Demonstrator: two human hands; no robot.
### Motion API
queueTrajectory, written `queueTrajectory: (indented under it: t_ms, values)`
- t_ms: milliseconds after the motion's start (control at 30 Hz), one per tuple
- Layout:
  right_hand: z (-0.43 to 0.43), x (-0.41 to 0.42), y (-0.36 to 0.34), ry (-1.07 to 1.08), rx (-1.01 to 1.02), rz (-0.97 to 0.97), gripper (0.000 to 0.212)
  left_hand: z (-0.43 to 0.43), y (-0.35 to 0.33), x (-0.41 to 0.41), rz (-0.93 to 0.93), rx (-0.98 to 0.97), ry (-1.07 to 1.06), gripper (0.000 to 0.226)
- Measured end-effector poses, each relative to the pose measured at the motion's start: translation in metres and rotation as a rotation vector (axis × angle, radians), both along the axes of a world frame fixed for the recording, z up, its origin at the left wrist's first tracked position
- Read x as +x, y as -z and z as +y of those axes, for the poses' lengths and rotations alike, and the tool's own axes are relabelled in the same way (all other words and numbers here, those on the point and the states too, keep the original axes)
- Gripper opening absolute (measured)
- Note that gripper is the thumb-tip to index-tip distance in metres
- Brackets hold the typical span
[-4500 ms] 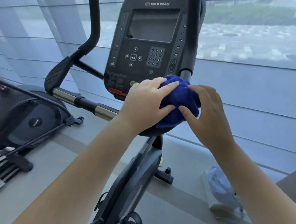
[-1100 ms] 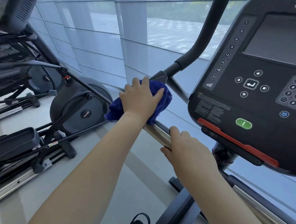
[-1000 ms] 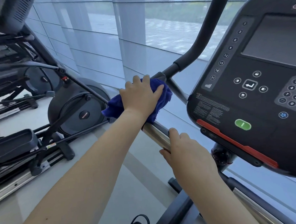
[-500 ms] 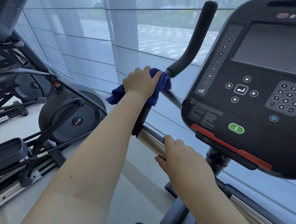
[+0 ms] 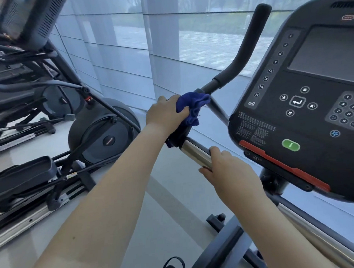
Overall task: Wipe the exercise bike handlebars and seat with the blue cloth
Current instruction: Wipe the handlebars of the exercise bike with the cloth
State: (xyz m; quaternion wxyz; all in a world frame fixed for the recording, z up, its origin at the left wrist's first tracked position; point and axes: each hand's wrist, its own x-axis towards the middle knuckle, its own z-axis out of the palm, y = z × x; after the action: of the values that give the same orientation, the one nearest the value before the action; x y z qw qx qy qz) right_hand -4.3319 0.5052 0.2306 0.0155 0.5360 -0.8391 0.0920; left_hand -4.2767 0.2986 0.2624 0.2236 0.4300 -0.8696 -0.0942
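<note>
My left hand (image 5: pixel 166 113) grips the blue cloth (image 5: pixel 192 106) and holds it wrapped over the black pad of the left handlebar, just below the bend where the upright black grip (image 5: pixel 247 46) rises. My right hand (image 5: pixel 227 172) grips the chrome section of the handlebar (image 5: pixel 195 152) lower down, near the console. The bike's seat is not in view.
The black console (image 5: pixel 305 98) with screen, keypad and green button fills the right side. An elliptical trainer (image 5: pixel 102 135) with pedals and rails stands to the left on the pale floor. A glass wall runs behind the bike. The bike's frame (image 5: pixel 225 246) slopes down at the bottom.
My left hand has slid the cloth along the left handlebar pad toward the bend below the upright grip, and the cloth is bunched more tightly. My right hand stays on the chrome bar.
</note>
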Motion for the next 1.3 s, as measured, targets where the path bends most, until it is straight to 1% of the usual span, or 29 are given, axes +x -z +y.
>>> queueTrajectory:
  t_ms: [100, 167, 267, 400, 500, 567, 667, 800, 900, 967, 1100, 1300]
  values:
    - [0.000, 0.000, 0.001, -0.001, 0.001, 0.009, 0.037, 0.016, 0.012, 0.027, 0.066, 0.078, 0.007, 0.038]
    - [0.001, 0.000, 0.000, -0.003, -0.015, 0.013, 0.033, 0.027, 0.020, 0.043, 0.126, 0.130, 0.027, 0.034]
    - [0.002, 0.002, -0.001, -0.001, -0.023, 0.009, 0.032, 0.045, 0.035, 0.057, 0.194, 0.161, 0.041, 0.038]
    - [0.003, 0.002, -0.001, -0.005, -0.016, 0.035, 0.033, 0.064, 0.052, 0.058, 0.315, 0.175, 0.036, 0.047]
    - [0.003, 0.003, -0.001, -0.003, -0.007, 0.036, 0.034, 0.065, 0.057, 0.049, 0.417, 0.167, 0.003, 0.046]
    - [0.003, 0.003, -0.001, -0.003, -0.007, 0.024, 0.034, 0.062, 0.054, 0.040, 0.435, 0.161, -0.043, 0.045]
    - [0.002, 0.002, 0.000, -0.003, -0.017, 0.007, 0.034, 0.051, 0.044, 0.027, 0.375, 0.130, -0.123, 0.046]
    - [0.000, 0.002, 0.002, -0.003, 0.000, 0.015, 0.034, 0.033, 0.030, 0.015, 0.206, 0.022, -0.195, 0.047]
    - [0.000, 0.001, 0.001, 0.006, 0.004, 0.002, 0.033, 0.018, 0.018, 0.004, 0.038, -0.063, -0.193, 0.049]
    - [0.001, 0.002, 0.000, 0.004, 0.011, 0.003, 0.033, 0.007, 0.010, -0.003, -0.019, -0.093, -0.175, 0.049]
    - [0.000, 0.002, 0.001, 0.010, 0.022, 0.014, 0.033, -0.009, 0.001, -0.016, -0.056, -0.121, -0.138, 0.048]
    - [-0.006, 0.003, 0.007, 0.056, 0.034, 0.041, 0.035, -0.039, -0.006, -0.039, -0.055, -0.144, -0.067, 0.051]
